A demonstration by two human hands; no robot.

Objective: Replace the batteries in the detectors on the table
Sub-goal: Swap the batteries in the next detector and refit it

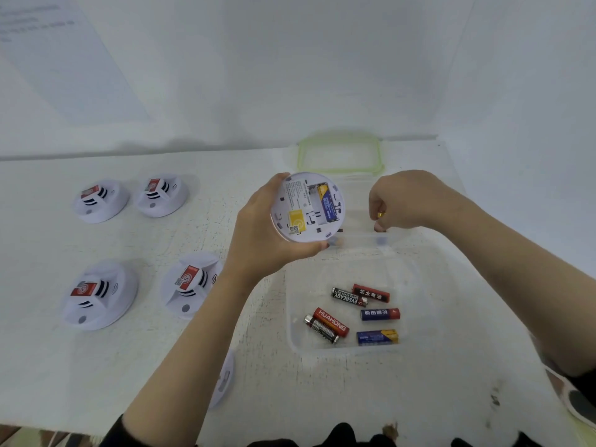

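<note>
Left hand: the left hand [258, 240] is gripping a round white detector [306, 208] by its rim, thumb on the near edge and fingers wrapping the far side, holding it above the table with its back turned up toward the camera.
Detector back: the battery bay is lying open; one blue-and-yellow battery [326, 203] is sitting in the right slot. The left slot is looking empty. The printed label text is too small to read.
Right hand: the right hand [406, 201] is hovering to the right of the detector with fingers curled downward, pinching a yellow-tipped piece [381, 214]. Most of it is hiding inside the fingers, so I cannot tell whether it is a battery.
Far tub: a clear tub [361, 238] is sitting under the right hand; its walls are barely showing against the white table and its contents are not readable.
Lid: a clear lid with a green rim [338, 156] is lying just behind that tub.
Near tub: a second clear tub [293, 337] is holding six loose batteries [335, 321], lying flat at mixed angles.
Other detectors: four detectors [100, 295] are standing face up in two rows on the left of the table [161, 366], well apart from the hands.
Partly hidden: a white disc [225, 379] is lying on the table, mostly covered by the left forearm.
Wall: a sheet of paper [48, 43] is hanging at upper left, its writing blurred.
</note>
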